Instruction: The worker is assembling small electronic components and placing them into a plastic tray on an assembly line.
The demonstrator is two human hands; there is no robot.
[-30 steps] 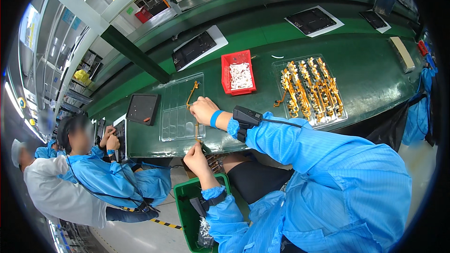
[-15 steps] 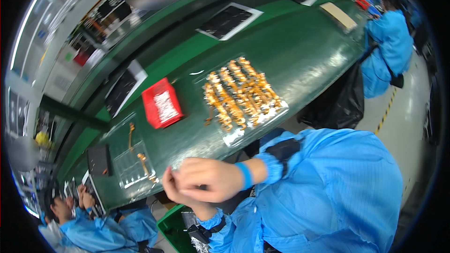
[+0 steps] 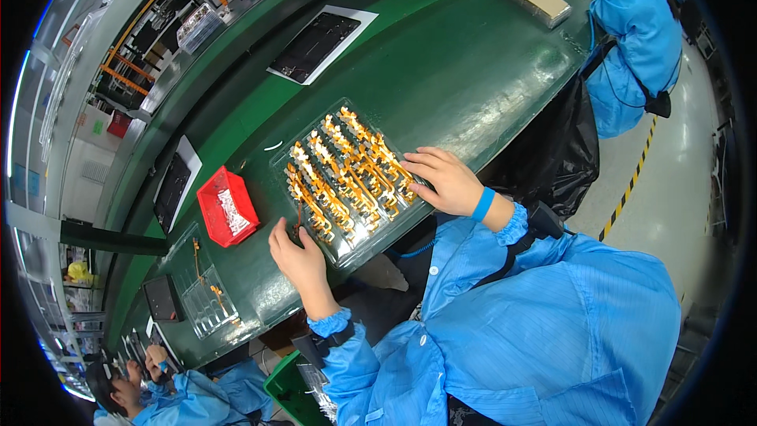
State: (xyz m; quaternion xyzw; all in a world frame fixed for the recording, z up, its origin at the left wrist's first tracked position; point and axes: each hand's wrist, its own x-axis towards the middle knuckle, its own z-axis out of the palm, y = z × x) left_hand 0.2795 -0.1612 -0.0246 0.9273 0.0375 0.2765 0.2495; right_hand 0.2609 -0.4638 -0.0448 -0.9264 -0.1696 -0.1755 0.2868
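Observation:
A clear plastic tray [image 3: 341, 257] lies on the green table in front of me, holding rows of orange flexible circuit strips [image 3: 335, 203] with white and metallic parts. My left hand [image 3: 301, 262] is at the tray's near left corner, its fingers apart and pointing away from me. On the opposite side, my right hand [image 3: 448, 183] reaches over the right edge with fingers stretched out and thumb apart. Both hands are at the tray's sides, and neither visibly holds anything. Whether the fingertips press on the rim is hard to make out.
Left of the tray stands a red bin [image 3: 206, 199] of small white pieces. Beyond it, another clear tray [image 3: 229, 312] carries a few orange strips. Dark panels on white sheets [image 3: 359, 25] line the far side. Co-workers in blue sit at both ends. A green crate [image 3: 277, 383] sits below.
My hands were together in front of the table, left of the tray. They have parted and moved to opposite sides of the tray. The view has also shifted.

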